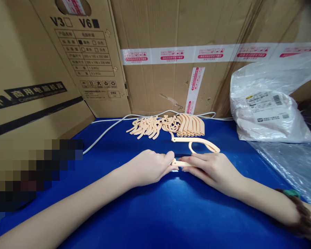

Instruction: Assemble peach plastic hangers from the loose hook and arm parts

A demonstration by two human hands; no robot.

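Observation:
My left hand (pixel 152 166) is closed in a pinch at the jointed end of a cream plastic folding hanger (pixel 184 163). The fingers of my right hand (pixel 214 171) are wrapped round the hanger's arm and hide most of it. What the left fingertips pinch is largely covered. Just beyond my hands lies another folding hanger (pixel 194 140), with a curved arm and a thin loop. Farther back are a pile of loose curved hanger arms (pixel 146 127), a small heap of hook pieces (pixel 170 123) and a neat row of stacked hanger arms (pixel 191 125).
Everything lies on a blue tabletop (pixel 171 214). Cardboard boxes (pixel 155 86) wall off the back and left. A white cable (pixel 106 133) runs along the back edge. At the right stand a white plastic bag (pixel 269 110) and clear plastic film (pixel 287 162). A blurred patch covers the lower left.

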